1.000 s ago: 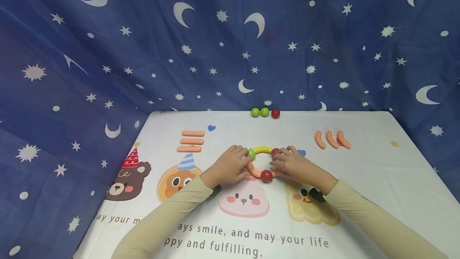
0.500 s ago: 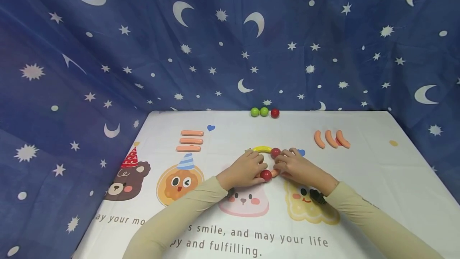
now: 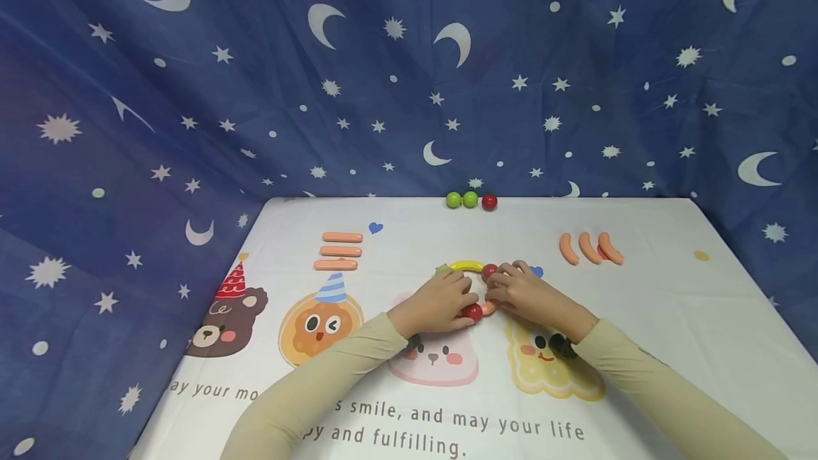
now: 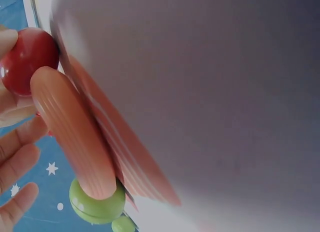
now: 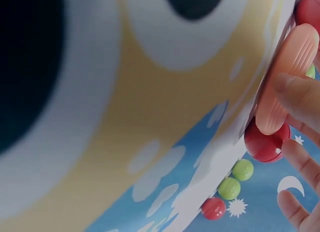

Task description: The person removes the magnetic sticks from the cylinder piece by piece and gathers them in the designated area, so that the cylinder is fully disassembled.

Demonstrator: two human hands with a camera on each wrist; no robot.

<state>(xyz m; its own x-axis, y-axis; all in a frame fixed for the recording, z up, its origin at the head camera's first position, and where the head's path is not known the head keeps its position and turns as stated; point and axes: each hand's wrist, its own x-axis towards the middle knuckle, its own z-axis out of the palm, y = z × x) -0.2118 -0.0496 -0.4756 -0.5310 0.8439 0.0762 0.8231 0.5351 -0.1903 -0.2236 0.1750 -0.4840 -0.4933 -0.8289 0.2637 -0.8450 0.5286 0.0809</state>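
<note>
A ring of balls and curved sticks lies mid-table. At its back is a yellow curved stick between a partly hidden green ball and a red ball. My left hand pinches the front red ball between thumb and finger. A peach curved stick joins that ball to the green one on the left side. On the ring's right, my right hand holds another peach curved stick, the thumb against its outer side. Its other fingers are spread near the back red ball.
Several loose pieces lie about: straight peach sticks at back left, curved peach sticks at back right. Two green balls and a red ball sit at the table's far edge. A blue star-printed curtain stands behind.
My left hand has moved right and slightly forward, from beside the green ball to the front red ball. The right hand stays nearly in place at the ring's right side.
</note>
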